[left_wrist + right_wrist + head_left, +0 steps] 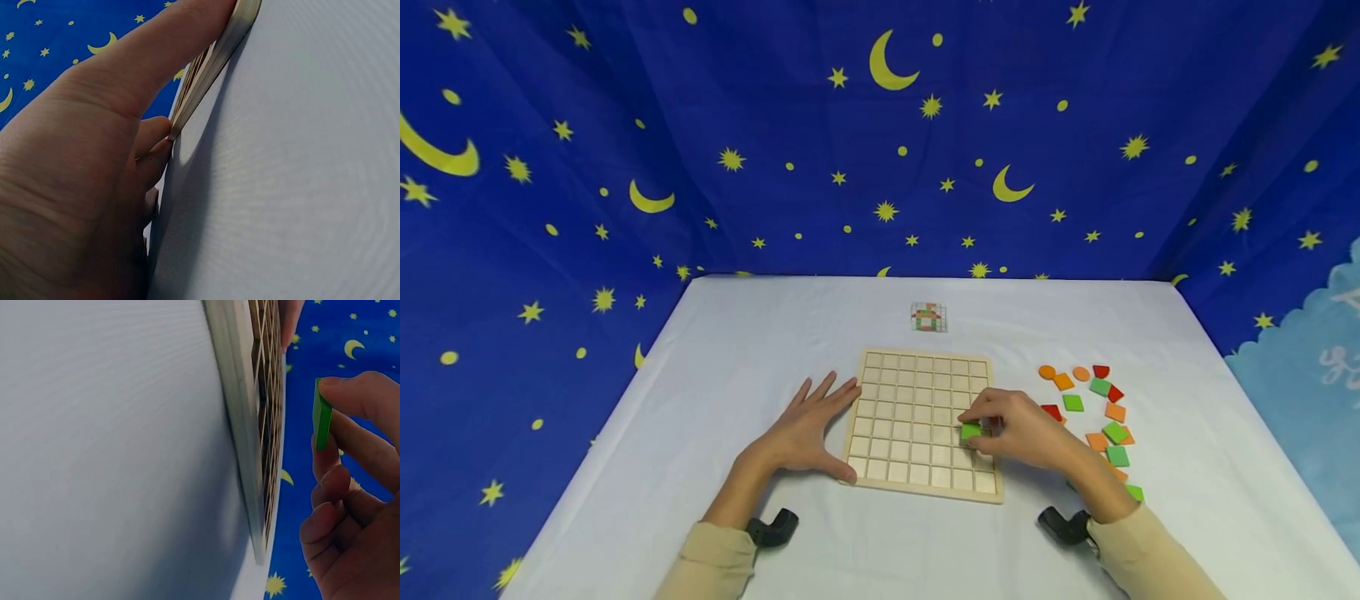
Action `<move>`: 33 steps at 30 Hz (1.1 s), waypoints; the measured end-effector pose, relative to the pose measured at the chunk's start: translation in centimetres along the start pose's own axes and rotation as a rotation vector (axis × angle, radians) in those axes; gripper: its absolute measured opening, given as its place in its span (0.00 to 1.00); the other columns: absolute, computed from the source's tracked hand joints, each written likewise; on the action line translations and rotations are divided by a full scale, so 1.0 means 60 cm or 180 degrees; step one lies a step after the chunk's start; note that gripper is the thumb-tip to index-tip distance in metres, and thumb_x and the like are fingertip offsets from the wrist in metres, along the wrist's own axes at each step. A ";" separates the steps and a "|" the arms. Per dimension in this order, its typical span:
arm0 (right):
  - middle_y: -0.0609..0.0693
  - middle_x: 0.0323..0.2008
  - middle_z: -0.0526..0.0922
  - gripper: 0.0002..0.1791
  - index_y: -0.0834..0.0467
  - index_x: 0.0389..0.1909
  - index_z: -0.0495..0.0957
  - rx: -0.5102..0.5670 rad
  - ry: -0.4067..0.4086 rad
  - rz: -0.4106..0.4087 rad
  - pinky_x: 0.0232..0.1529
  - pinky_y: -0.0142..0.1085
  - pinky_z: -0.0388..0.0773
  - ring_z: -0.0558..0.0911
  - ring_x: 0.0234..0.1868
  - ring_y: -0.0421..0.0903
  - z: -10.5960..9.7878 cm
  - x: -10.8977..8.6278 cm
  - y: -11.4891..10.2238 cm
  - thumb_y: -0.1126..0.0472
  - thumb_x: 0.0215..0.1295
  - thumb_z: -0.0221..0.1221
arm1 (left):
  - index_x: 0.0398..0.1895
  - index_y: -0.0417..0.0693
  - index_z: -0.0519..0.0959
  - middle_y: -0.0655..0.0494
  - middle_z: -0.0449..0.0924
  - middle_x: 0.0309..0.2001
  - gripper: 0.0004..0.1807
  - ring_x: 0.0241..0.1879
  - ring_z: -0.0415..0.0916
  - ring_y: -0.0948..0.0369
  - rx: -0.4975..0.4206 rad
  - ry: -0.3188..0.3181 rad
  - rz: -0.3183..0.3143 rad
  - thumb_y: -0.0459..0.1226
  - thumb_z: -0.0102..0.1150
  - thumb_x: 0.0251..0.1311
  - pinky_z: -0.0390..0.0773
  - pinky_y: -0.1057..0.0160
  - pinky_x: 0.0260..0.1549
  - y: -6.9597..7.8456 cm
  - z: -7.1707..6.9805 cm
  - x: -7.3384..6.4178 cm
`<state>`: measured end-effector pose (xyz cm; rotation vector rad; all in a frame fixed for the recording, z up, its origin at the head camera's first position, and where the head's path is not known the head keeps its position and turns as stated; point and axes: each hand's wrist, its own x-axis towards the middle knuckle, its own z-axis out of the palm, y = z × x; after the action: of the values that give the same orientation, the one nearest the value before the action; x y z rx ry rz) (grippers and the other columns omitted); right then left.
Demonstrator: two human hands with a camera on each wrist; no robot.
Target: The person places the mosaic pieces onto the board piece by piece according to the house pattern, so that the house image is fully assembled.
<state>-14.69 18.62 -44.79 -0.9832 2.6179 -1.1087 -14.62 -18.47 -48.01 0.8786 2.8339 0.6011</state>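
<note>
A wooden grid board [901, 429] with square cells lies on the white table. My left hand [808, 427] is spread at its left side, with the thumb and fingertips against the edge; in the left wrist view the thumb [169, 47] stretches along the wooden rim [215, 62]. Over the right part of the board, my right hand [1018, 429] pinches a green square tile [970, 431] between thumb and fingers. The right wrist view shows that tile [322, 415] edge-on, held above the board [240, 412], with the other fingers curled below it.
Several loose tiles, such as a green square [1072, 403], an orange circle [1047, 372] and a red piece [1101, 371], lie scattered right of the board, some under the right forearm. A small pattern card [928, 317] lies behind the board. Blue star-printed cloth [820, 167] surrounds the table.
</note>
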 end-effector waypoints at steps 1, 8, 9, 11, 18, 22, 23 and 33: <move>0.37 0.35 0.80 0.14 0.52 0.44 0.86 -0.0015 0.0003 -0.0027 0.25 0.30 0.74 0.76 0.29 0.40 0.001 0.003 -0.001 0.59 0.54 0.70 | 0.76 0.53 0.53 0.61 0.45 0.76 0.73 0.74 0.34 0.53 -0.0004 -0.0001 0.0000 0.77 0.64 0.21 0.32 0.45 0.69 0.000 0.000 0.000; 0.38 0.36 0.80 0.15 0.54 0.45 0.86 -0.0060 -0.0070 -0.0163 0.27 0.30 0.75 0.76 0.30 0.39 0.006 0.023 -0.012 0.58 0.55 0.69 | 0.76 0.54 0.52 0.62 0.44 0.76 0.73 0.74 0.33 0.54 -0.0010 -0.0041 -0.0024 0.77 0.64 0.22 0.31 0.46 0.69 0.001 -0.002 0.001; 0.38 0.36 0.80 0.15 0.54 0.45 0.85 -0.0061 -0.0087 -0.0176 0.28 0.30 0.76 0.76 0.30 0.39 0.007 0.026 -0.014 0.58 0.55 0.69 | 0.76 0.54 0.52 0.61 0.44 0.76 0.73 0.74 0.33 0.54 -0.0016 -0.0038 -0.0023 0.77 0.64 0.22 0.31 0.46 0.69 0.001 -0.002 0.001; 0.38 0.36 0.80 0.15 0.54 0.45 0.85 -0.0074 -0.0112 -0.0189 0.29 0.30 0.76 0.77 0.30 0.39 0.009 0.032 -0.016 0.58 0.56 0.69 | 0.76 0.54 0.52 0.61 0.45 0.76 0.73 0.74 0.33 0.54 -0.0009 -0.0038 -0.0024 0.77 0.64 0.22 0.32 0.46 0.69 0.001 -0.002 0.001; 0.39 0.36 0.80 0.15 0.54 0.45 0.86 -0.0116 -0.0124 -0.0242 0.28 0.31 0.74 0.76 0.29 0.40 0.019 0.048 -0.023 0.58 0.56 0.69 | 0.76 0.53 0.52 0.60 0.45 0.76 0.73 0.74 0.34 0.52 -0.0011 -0.0039 0.0012 0.76 0.65 0.23 0.32 0.46 0.69 0.001 -0.002 0.001; 0.40 0.35 0.80 0.15 0.55 0.45 0.86 -0.0111 -0.0158 -0.0343 0.28 0.30 0.75 0.77 0.29 0.42 0.025 0.058 -0.029 0.58 0.56 0.68 | 0.76 0.52 0.52 0.60 0.45 0.76 0.73 0.74 0.34 0.52 -0.0020 -0.0048 0.0019 0.76 0.65 0.23 0.32 0.45 0.69 0.001 -0.003 0.001; 0.40 0.35 0.80 0.15 0.55 0.45 0.86 -0.0116 -0.0166 -0.0365 0.29 0.30 0.75 0.77 0.29 0.41 0.027 0.061 -0.031 0.58 0.56 0.68 | 0.76 0.52 0.52 0.60 0.45 0.76 0.73 0.74 0.34 0.52 -0.0018 -0.0047 0.0021 0.76 0.65 0.23 0.32 0.45 0.69 0.000 -0.003 0.001; 0.39 0.35 0.80 0.14 0.53 0.44 0.86 -0.0350 -0.0218 -0.0431 0.30 0.30 0.76 0.77 0.29 0.38 0.044 0.083 -0.046 0.56 0.56 0.68 | 0.76 0.54 0.52 0.61 0.44 0.76 0.72 0.74 0.33 0.53 0.0002 -0.0050 0.0004 0.77 0.63 0.23 0.32 0.46 0.69 0.001 -0.001 0.000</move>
<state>-16.22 12.58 -44.19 -1.2146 2.6148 -0.9477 -14.61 -18.46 -47.96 0.8812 2.8198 0.5908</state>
